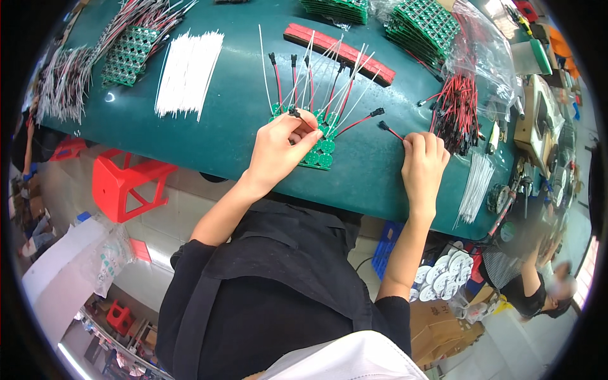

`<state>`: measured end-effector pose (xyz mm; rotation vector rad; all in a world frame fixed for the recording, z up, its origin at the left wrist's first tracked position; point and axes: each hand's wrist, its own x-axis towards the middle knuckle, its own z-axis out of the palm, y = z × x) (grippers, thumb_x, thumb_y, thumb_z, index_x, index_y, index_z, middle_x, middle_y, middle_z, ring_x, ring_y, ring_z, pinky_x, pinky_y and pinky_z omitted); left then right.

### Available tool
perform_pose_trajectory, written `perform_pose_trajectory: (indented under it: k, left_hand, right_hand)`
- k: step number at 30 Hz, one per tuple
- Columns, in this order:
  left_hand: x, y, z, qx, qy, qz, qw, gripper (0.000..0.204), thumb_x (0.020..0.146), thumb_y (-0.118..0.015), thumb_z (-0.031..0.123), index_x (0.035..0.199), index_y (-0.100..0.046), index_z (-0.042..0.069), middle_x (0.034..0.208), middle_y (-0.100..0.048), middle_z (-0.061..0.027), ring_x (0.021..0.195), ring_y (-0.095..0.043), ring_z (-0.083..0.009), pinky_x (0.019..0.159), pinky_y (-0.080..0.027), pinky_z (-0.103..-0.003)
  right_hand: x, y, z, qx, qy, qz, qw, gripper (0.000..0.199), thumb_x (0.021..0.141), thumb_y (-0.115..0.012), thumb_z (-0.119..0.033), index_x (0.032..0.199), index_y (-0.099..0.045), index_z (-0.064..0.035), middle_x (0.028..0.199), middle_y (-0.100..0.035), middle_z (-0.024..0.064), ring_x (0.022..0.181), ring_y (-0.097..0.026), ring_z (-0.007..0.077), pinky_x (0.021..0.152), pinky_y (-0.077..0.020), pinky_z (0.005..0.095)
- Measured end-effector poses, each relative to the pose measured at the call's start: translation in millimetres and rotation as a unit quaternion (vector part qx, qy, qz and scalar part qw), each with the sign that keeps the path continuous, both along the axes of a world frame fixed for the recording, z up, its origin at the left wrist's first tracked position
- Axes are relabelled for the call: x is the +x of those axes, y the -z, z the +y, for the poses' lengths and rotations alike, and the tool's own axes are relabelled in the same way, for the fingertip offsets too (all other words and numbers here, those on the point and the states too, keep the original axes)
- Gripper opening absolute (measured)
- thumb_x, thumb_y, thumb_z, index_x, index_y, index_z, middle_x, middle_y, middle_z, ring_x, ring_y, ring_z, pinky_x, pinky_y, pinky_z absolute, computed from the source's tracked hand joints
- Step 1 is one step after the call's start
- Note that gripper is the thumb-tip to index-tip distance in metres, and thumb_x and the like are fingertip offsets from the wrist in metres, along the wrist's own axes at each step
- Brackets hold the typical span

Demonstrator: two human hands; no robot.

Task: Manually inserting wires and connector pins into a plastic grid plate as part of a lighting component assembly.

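My left hand (278,149) is over a green circuit-board panel (325,158) made of small round boards. Its thumb and fingers are pinched on a red-and-black wire lead, whose black plug (294,113) shows above the fingers. Off to the right, just above the table, my right hand (425,155) has its fingertips closed on another red-and-black wire lead (394,133), the black plug pointing left. From the panel's far part several red-and-black leads (349,95) and thin white wires (266,76) fan away from me. My left hand hides part of the panel.
Beyond the panel lies a red-topped bar (339,52). Bundled white wires (188,76) and wired boards (130,57) are on the left. A pile of red-and-black leads (457,114), more white wires (475,180) and stacked green panels (421,28) lie right. Another person (535,291) sits at far right.
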<state>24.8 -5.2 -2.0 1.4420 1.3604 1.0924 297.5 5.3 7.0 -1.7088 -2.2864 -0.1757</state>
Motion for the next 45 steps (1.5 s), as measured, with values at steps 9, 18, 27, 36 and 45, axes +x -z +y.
perform_pose_trajectory:
  k: [9, 18, 27, 36, 45]
  left_hand:
    - [4, 1, -1, 0.029, -0.012, 0.04, 0.999, 0.01, 0.084, -0.071, 0.0, 0.092, -0.065, 0.0, 0.088, -0.067, -0.007, 0.074, -0.067, -0.0113, 0.065, -0.055, -0.024]
    - [4, 7, -3, 0.092, -0.018, 0.097, 0.991, 0.01, 0.082, -0.071, 0.001, 0.087, -0.062, 0.003, 0.08, -0.064, -0.0067, 0.065, -0.063, -0.0149, 0.056, -0.051, -0.027]
    - [4, 3, -2, 0.047, -0.015, 0.057, 0.997, 0.01, 0.083, -0.071, 0.0, 0.085, -0.062, 0.0, 0.082, -0.064, -0.0057, 0.071, -0.063, -0.0088, 0.059, -0.052, -0.023]
    - [5, 4, -2, 0.062, -0.006, 0.097, 0.993, 0.01, 0.083, -0.071, -0.001, 0.084, -0.061, 0.0, 0.079, -0.063, -0.0059, 0.069, -0.062, -0.0089, 0.058, -0.05, -0.022]
    - [9, 6, -3, 0.152, -0.025, 0.168, 0.974, 0.013, 0.079, -0.071, 0.003, 0.081, -0.059, 0.007, 0.074, -0.062, -0.0048, 0.062, -0.061, -0.021, 0.057, -0.049, -0.032]
  right_hand:
    - [6, 4, -18, 0.039, 0.064, 0.216, 0.973, 0.006, 0.094, -0.06, -0.009, 0.096, -0.055, -0.0052, 0.097, -0.057, 0.0129, 0.094, -0.054, 0.0318, 0.083, -0.0425, 0.0425]
    - [-4, -2, -34, 0.06, 0.141, 0.466, 0.872, 0.017, 0.104, -0.048, -0.012, 0.114, -0.052, 0.0005, 0.08, -0.057, 0.0034, 0.067, -0.05, 0.008, 0.06, -0.0426, 0.0217]
    - [-5, -6, -33, 0.05, 0.139, 0.563, 0.813, 0.024, 0.105, -0.045, -0.012, 0.121, -0.056, 0.0021, 0.08, -0.056, 0.004, 0.068, -0.05, 0.0082, 0.059, -0.0424, 0.0221]
    - [-5, -13, -37, -0.014, 0.072, 0.692, 0.718, 0.02, 0.107, -0.041, -0.016, 0.114, -0.051, -0.0006, 0.062, -0.042, -0.0006, 0.052, -0.039, 0.0071, 0.045, -0.0322, 0.0204]
    - [-7, -14, -38, -0.011, 0.094, 0.712, 0.696, 0.022, 0.107, -0.042, -0.016, 0.118, -0.052, 0.0001, 0.064, -0.041, -0.0006, 0.054, -0.037, 0.0067, 0.047, -0.0319, 0.0205]
